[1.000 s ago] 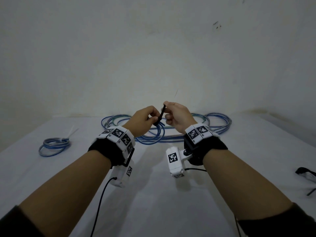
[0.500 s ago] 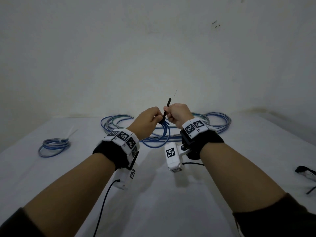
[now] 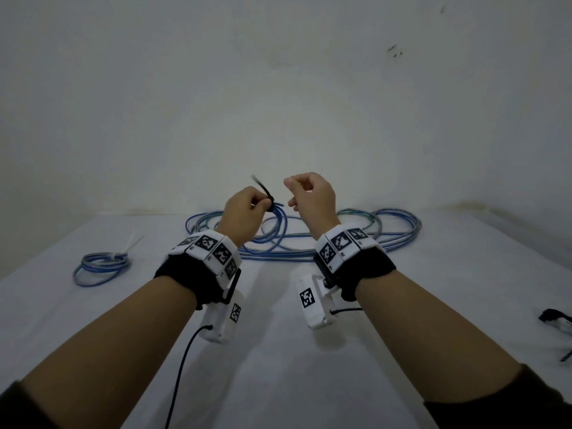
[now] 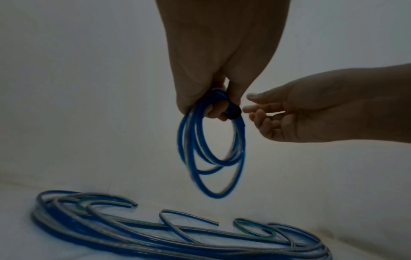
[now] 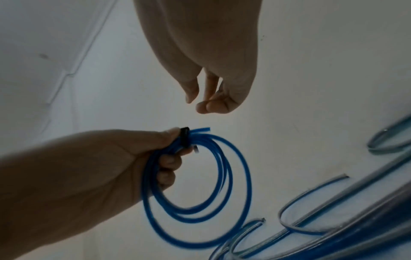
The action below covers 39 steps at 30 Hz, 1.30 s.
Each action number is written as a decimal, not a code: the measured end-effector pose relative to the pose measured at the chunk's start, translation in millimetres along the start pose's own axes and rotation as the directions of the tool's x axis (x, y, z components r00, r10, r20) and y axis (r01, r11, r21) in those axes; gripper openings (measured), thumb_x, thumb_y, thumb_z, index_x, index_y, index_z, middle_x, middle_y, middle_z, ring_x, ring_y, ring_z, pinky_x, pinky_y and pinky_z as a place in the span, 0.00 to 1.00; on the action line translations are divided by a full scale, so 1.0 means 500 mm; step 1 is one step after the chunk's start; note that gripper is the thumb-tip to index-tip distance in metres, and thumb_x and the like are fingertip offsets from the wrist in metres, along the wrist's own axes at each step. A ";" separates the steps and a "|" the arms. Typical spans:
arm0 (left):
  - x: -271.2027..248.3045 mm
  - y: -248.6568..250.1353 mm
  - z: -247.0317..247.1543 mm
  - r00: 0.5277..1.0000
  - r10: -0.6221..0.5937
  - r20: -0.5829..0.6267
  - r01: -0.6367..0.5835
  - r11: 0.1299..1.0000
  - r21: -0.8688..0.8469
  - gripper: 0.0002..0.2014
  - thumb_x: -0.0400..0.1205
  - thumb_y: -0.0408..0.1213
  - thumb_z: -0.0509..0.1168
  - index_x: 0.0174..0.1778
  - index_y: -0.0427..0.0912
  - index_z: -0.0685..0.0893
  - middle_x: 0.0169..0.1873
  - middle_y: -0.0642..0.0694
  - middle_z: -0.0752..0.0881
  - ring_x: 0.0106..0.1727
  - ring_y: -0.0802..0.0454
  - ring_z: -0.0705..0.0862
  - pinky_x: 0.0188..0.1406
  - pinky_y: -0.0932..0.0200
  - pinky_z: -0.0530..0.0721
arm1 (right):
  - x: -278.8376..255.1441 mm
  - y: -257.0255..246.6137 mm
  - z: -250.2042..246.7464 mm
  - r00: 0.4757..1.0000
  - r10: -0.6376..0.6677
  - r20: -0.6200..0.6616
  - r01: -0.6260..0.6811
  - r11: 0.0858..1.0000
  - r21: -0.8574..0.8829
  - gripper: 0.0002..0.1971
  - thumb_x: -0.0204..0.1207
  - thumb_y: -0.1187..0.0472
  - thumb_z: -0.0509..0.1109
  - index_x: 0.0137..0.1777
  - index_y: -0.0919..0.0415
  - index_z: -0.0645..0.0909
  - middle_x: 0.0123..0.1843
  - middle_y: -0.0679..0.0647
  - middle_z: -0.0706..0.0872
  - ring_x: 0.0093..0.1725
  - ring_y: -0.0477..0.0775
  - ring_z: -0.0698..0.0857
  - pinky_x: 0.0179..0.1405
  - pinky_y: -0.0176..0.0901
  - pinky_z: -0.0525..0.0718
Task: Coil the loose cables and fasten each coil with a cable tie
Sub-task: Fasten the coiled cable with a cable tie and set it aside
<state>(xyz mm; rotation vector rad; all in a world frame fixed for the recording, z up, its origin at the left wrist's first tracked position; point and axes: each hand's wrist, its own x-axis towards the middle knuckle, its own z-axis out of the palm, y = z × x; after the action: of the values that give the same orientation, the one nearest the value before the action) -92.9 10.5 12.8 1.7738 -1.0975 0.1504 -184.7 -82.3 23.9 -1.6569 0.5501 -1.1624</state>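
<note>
My left hand (image 3: pixel 247 209) (image 4: pixel 219 98) (image 5: pixel 160 151) grips a small blue cable coil (image 4: pixel 211 151) (image 5: pixel 195 191) (image 3: pixel 280 224) held above the table. A black cable tie (image 3: pixel 266 196) (image 5: pixel 184 136) (image 4: pixel 232 112) wraps the coil at my fingers, its tail sticking up to the left in the head view. My right hand (image 3: pixel 305 193) (image 5: pixel 206 98) (image 4: pixel 266 116) hovers just right of the coil with loosely curled fingers that hold nothing.
A heap of loose blue and grey cables (image 3: pixel 371 230) (image 4: pixel 155 234) (image 5: pixel 333 219) lies at the back of the white table (image 3: pixel 278 366). A tied coil (image 3: pixel 100 266) with a white tie lies at the left. Dark objects (image 3: pixel 554 317) sit at the right edge.
My right hand has let go of the cable tie and moved off to the right. The tie's tail now leans left, and both hands have risen slightly.
</note>
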 end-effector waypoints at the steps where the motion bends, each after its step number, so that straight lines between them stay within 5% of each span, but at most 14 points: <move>1: 0.002 -0.008 -0.007 0.997 -0.058 -0.053 0.056 0.998 -0.040 0.05 0.82 0.35 0.63 0.47 0.37 0.82 0.43 0.46 0.84 0.44 0.50 0.80 0.45 0.60 0.74 | -0.006 -0.002 0.009 0.999 -0.006 0.042 0.007 1.000 -0.013 0.05 0.77 0.62 0.68 0.47 0.64 0.81 0.35 0.53 0.83 0.27 0.46 0.82 0.34 0.42 0.83; 5: 0.004 -0.033 -0.027 0.960 -0.262 -0.095 0.229 0.937 -0.262 0.06 0.80 0.36 0.66 0.46 0.36 0.82 0.36 0.48 0.84 0.36 0.53 0.82 0.46 0.54 0.82 | -0.032 -0.006 0.061 0.957 0.065 0.281 -0.058 0.998 -0.031 0.07 0.80 0.67 0.63 0.49 0.66 0.83 0.37 0.56 0.85 0.33 0.51 0.84 0.36 0.42 0.87; 8: -0.003 -0.047 -0.045 0.940 -0.332 -0.080 0.280 0.885 -0.373 0.05 0.81 0.35 0.65 0.41 0.39 0.80 0.34 0.46 0.82 0.31 0.55 0.80 0.33 0.60 0.77 | -0.038 -0.004 0.091 0.944 0.085 0.318 -0.088 0.996 -0.003 0.08 0.80 0.69 0.62 0.51 0.67 0.82 0.37 0.57 0.85 0.35 0.51 0.84 0.36 0.39 0.88; 14: -0.009 -0.069 -0.088 0.955 -0.295 -0.004 0.275 0.894 -0.353 0.07 0.81 0.36 0.64 0.38 0.42 0.78 0.32 0.46 0.82 0.30 0.54 0.78 0.31 0.63 0.72 | -0.025 0.015 0.101 0.953 0.021 0.301 0.017 0.992 -0.123 0.09 0.80 0.67 0.64 0.55 0.67 0.83 0.43 0.57 0.85 0.31 0.46 0.83 0.35 0.36 0.86; 19: -0.011 -0.081 -0.107 0.953 -0.302 0.024 0.288 0.879 -0.380 0.08 0.81 0.37 0.65 0.36 0.42 0.78 0.26 0.46 0.78 0.27 0.54 0.73 0.30 0.61 0.71 | -0.018 0.023 0.094 0.929 -0.034 0.369 0.090 0.987 -0.135 0.07 0.78 0.65 0.67 0.50 0.66 0.86 0.38 0.55 0.85 0.29 0.44 0.82 0.30 0.29 0.82; 27: -0.013 -0.071 -0.111 0.945 -0.296 0.139 0.327 0.835 -0.443 0.07 0.84 0.31 0.60 0.41 0.38 0.80 0.29 0.43 0.78 0.29 0.52 0.73 0.31 0.61 0.71 | -0.010 0.036 0.094 0.942 -0.009 0.336 0.045 0.994 -0.101 0.06 0.80 0.67 0.64 0.44 0.66 0.82 0.34 0.54 0.85 0.31 0.49 0.84 0.39 0.40 0.88; 35: -0.012 -0.078 -0.103 0.964 -0.258 0.069 0.261 0.863 -0.433 0.05 0.80 0.33 0.67 0.38 0.40 0.82 0.26 0.45 0.78 0.27 0.55 0.73 0.29 0.65 0.72 | -0.014 0.035 0.077 0.893 0.043 0.448 -0.010 0.997 -0.076 0.06 0.81 0.69 0.61 0.51 0.64 0.80 0.39 0.56 0.84 0.30 0.50 0.84 0.32 0.36 0.86; 39: -0.007 -0.078 -0.101 0.966 -0.253 0.058 0.251 0.860 -0.444 0.05 0.77 0.35 0.70 0.37 0.40 0.84 0.24 0.48 0.79 0.24 0.58 0.73 0.28 0.67 0.73 | -0.011 0.037 0.071 0.869 -0.057 0.492 0.152 0.976 -0.155 0.09 0.81 0.65 0.62 0.55 0.61 0.84 0.41 0.53 0.86 0.28 0.46 0.81 0.28 0.31 0.79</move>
<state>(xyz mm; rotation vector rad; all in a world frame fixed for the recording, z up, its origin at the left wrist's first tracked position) -48.3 55.9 9.1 1.4735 -0.8046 -0.2469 -152.5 -68.7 3.3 -2.0777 0.2534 -0.7341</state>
